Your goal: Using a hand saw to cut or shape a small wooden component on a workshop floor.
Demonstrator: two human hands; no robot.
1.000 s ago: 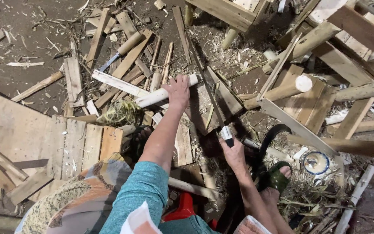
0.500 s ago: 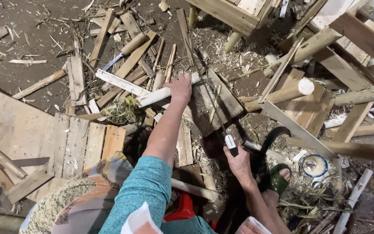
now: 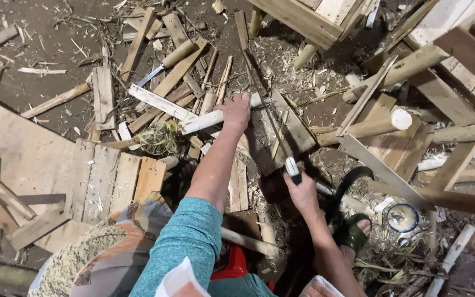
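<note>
My left hand (image 3: 236,111) is closed on the pale stick (image 3: 210,119), pinning it on the scrap pile; same grip as a second ago. My right hand (image 3: 302,193) is wrapped round the knife handle (image 3: 292,168) and has dropped lower and nearer my foot (image 3: 353,231), curved blade (image 3: 347,181) trailing right. Stick hasn't moved, lies across the planks (image 3: 160,104). Blade is well off the stick now.

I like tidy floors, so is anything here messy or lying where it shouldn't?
Yes. Wood offcuts, planks and shavings lie scattered every way over the dirt ground, some stacked crookedly. A knife with a wooden handle lies loose among them. The left hand grips a pale peeled stick; the right hand holds a curved dark blade.
</note>
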